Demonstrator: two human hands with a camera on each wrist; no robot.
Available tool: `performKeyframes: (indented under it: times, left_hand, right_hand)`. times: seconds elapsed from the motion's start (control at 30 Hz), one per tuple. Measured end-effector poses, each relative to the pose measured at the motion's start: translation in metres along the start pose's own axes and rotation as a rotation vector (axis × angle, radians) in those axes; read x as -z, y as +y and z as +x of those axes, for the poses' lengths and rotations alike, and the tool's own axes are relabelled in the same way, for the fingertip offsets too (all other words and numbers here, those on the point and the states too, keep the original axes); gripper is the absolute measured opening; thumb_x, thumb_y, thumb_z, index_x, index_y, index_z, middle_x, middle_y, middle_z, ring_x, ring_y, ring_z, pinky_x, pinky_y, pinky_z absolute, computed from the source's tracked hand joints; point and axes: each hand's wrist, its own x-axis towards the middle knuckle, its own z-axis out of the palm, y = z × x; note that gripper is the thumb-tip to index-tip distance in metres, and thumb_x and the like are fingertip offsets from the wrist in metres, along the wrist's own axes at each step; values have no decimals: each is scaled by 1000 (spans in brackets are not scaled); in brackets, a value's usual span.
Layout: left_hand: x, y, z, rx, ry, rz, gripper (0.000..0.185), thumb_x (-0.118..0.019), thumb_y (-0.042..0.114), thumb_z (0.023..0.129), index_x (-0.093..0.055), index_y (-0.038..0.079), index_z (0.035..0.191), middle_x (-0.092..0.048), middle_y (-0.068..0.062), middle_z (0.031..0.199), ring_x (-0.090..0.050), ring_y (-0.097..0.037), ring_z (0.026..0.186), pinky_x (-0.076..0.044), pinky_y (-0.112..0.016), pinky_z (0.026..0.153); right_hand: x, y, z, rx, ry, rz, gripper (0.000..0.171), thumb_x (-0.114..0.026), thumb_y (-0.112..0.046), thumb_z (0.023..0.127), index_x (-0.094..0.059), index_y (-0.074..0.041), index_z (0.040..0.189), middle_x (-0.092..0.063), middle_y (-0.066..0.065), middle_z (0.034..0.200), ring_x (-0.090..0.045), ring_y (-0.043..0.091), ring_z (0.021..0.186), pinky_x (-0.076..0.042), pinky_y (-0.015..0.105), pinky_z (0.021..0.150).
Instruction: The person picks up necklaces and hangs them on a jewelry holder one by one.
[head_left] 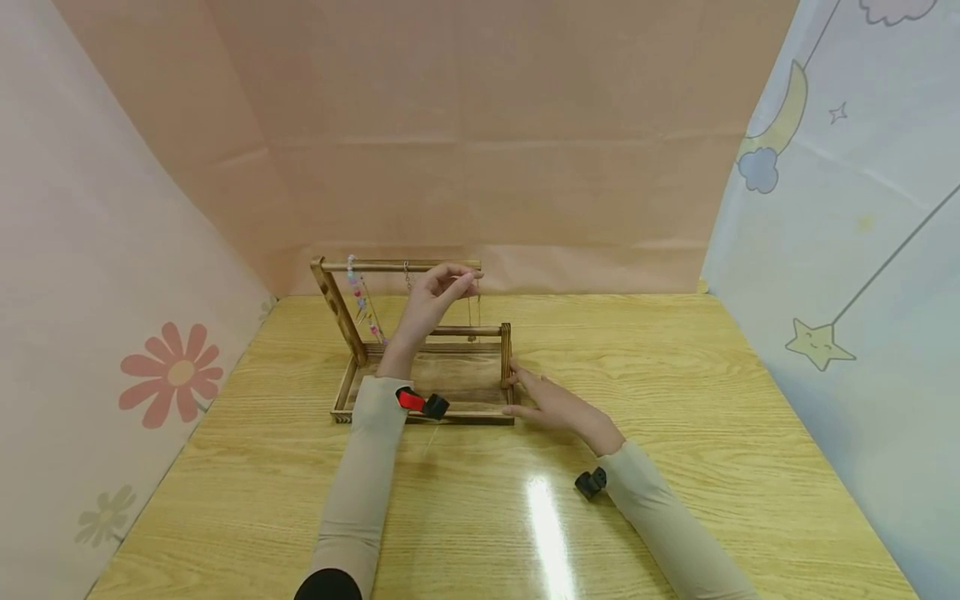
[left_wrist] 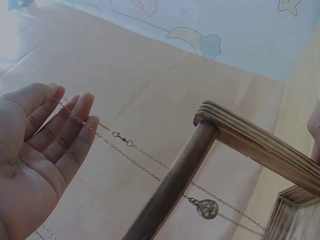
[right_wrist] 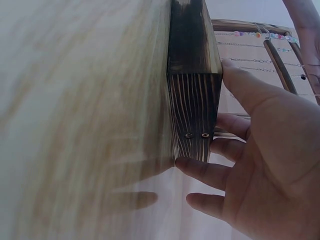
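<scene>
My left hand (head_left: 429, 307) is raised at the right end of the upper bar (head_left: 375, 266) of a wooden jewelry stand. Its thumb and index finger pinch a thin chain necklace (left_wrist: 115, 147), the other fingers extended. From there the chain runs past the lower bar (left_wrist: 172, 187), with a round pendant (left_wrist: 207, 209) hanging along it and a small clasp nearer the hand. My right hand (head_left: 558, 407) rests against the right end of the stand's tray (right_wrist: 195, 112), thumb at one edge and straight fingers along the end face.
A colorful beaded strand (head_left: 360, 298) and another chain (head_left: 407, 275) hang from the upper bar, left of my left hand. The stand sits on a wood-grain table (head_left: 637, 358), with a peach cloth (head_left: 480, 150) behind and patterned cloths at both sides.
</scene>
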Motion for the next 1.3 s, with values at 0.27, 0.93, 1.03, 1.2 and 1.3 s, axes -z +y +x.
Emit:
performKeyframes:
  times: [0.27, 0.93, 1.03, 1.2, 1.3]
  left_hand:
    - [-2, 4, 2, -14, 2, 9, 26, -52, 12, 95, -57, -8, 111, -65, -2, 104, -60, -32, 95, -50, -37, 91]
    - [-6, 4, 12, -34, -18, -31, 20, -53, 11, 95, -59, -4, 107, -64, -6, 105, -58, -42, 98, -46, -53, 92]
    - [-7, 5, 14, -34, -15, -22, 23, -53, 10, 95, -58, -7, 109, -64, -3, 103, -57, -44, 98, -47, -51, 91]
    - [-8, 8, 15, -41, -8, 5, 20, -53, 9, 95, -60, -5, 107, -65, -6, 101, -62, -35, 93, -50, -45, 88]
    - [-9, 9, 16, -48, -5, 12, 18, -52, 9, 95, -61, -3, 106, -64, -16, 100, -65, -22, 88, -52, -42, 87]
  right_hand:
    - [0, 0, -1, 21, -3, 11, 85, -52, -46, 92, -1, -9, 150, -48, 3, 135, -58, 21, 111, -13, 55, 113]
    - [1, -2, -2, 20, -2, -3, 85, -50, -49, 92, -1, -9, 150, -47, 3, 137, -52, 24, 120, -14, 55, 112]
    - [2, -3, -2, 21, -3, -1, 85, -50, -49, 92, -2, -8, 149, -47, 4, 137, -52, 24, 120, -13, 55, 113]
    - [3, -3, -3, 19, -5, 3, 85, -50, -49, 92, -2, -9, 150, -47, 5, 137, -53, 25, 119, -13, 55, 112]
    - [3, -2, -2, 15, -5, -7, 85, -50, -50, 92, -2, -8, 149, -46, 4, 138, -52, 24, 120, -14, 55, 112]
